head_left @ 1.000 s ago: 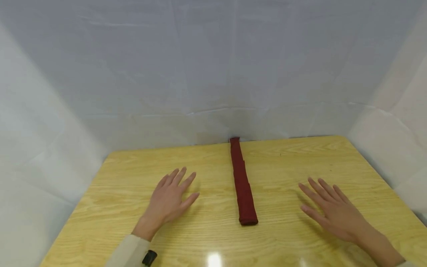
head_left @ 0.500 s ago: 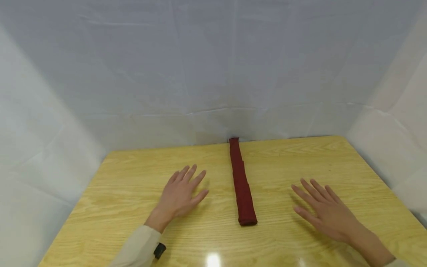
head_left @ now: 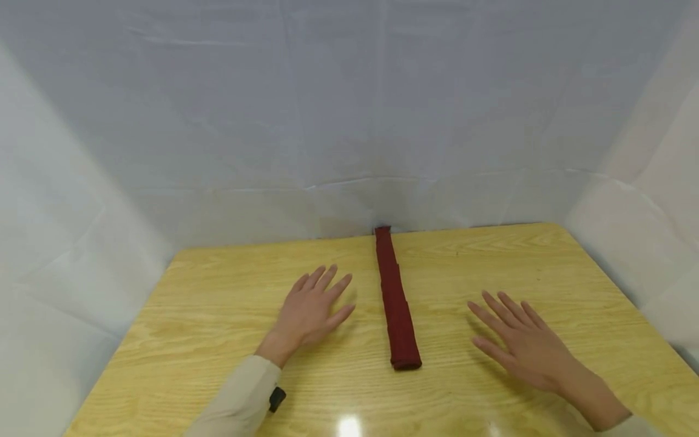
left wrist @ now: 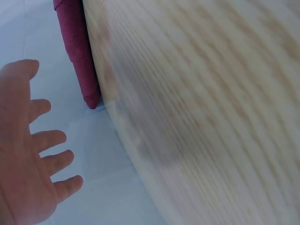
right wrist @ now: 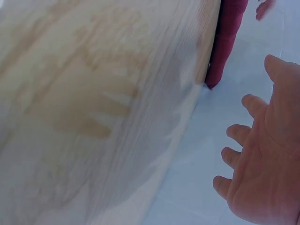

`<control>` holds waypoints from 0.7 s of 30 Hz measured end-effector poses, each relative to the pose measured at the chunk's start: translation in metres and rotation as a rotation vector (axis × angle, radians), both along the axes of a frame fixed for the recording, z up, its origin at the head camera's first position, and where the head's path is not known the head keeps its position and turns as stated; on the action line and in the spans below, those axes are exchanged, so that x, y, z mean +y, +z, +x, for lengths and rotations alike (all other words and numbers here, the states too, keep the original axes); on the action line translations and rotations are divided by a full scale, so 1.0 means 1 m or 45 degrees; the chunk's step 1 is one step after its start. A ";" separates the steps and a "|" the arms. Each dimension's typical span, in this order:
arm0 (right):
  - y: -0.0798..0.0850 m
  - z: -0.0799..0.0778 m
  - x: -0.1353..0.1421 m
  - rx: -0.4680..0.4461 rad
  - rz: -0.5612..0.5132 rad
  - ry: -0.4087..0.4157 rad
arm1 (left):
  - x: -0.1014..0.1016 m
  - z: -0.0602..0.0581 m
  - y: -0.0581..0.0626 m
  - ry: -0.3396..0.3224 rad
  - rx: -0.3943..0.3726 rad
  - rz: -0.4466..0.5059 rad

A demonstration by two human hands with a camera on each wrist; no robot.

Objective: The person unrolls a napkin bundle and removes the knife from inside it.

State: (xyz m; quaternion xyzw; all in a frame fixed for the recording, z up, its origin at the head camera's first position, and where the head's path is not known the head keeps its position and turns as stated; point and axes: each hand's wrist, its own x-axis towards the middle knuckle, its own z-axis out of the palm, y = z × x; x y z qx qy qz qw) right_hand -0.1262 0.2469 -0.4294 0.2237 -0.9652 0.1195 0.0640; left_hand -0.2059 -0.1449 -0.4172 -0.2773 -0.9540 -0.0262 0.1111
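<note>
A long, narrow strip of folded dark red cloth (head_left: 395, 297) lies flat on the table, running from the back edge toward the front. My left hand (head_left: 308, 312) hovers to the left of it with fingers straight and spread, holding nothing. On the other side, farther from the cloth, my right hand (head_left: 526, 346) is spread the same way over the wood and also holds nothing. In the left wrist view the red cloth (left wrist: 78, 49) shows past the thumb. The right wrist view has the cloth (right wrist: 227, 40) at the top, with some fingertips of the left hand beyond it.
The wooden table (head_left: 218, 291) has rounded back corners. A pale sheet (head_left: 349, 121) hangs behind it and along both sides, close against the back edge. A black band (head_left: 277, 399) sits at the left sleeve's cuff.
Both hands have moved inward toward the red cloth, the left one to the right and slightly farther forward, the right one to the left. The cloth lies where it was.
</note>
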 end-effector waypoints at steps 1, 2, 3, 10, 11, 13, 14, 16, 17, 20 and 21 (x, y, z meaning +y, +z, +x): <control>-0.001 -0.001 0.000 0.002 0.000 0.000 | 0.002 -0.001 0.000 -0.002 -0.002 -0.003; -0.001 -0.001 -0.001 0.003 0.001 0.000 | 0.003 -0.002 0.000 -0.001 -0.003 -0.009; -0.002 -0.002 -0.001 0.005 -0.001 0.002 | 0.004 -0.003 0.000 0.000 -0.003 -0.014; -0.004 -0.005 -0.007 0.030 -0.003 0.030 | 0.015 -0.011 -0.001 -0.007 -0.009 -0.045; -0.004 -0.006 -0.007 0.035 -0.004 0.034 | 0.017 -0.012 -0.001 -0.013 -0.009 -0.043; -0.003 -0.006 -0.008 0.033 -0.007 0.038 | 0.020 -0.014 -0.002 -0.022 -0.008 -0.046; -0.003 -0.006 -0.009 0.033 -0.009 0.040 | 0.022 -0.016 -0.002 -0.028 -0.006 -0.044; -0.003 -0.007 -0.010 0.036 -0.010 0.043 | 0.026 -0.018 -0.003 -0.036 -0.010 -0.049; -0.003 -0.007 -0.011 0.038 -0.010 0.046 | 0.027 -0.020 -0.004 -0.039 -0.013 -0.057; -0.004 -0.007 -0.013 0.051 -0.005 0.052 | 0.031 -0.022 -0.006 -0.047 -0.023 -0.090; -0.004 -0.007 -0.014 0.055 -0.002 0.054 | 0.032 -0.023 -0.006 -0.049 -0.027 -0.105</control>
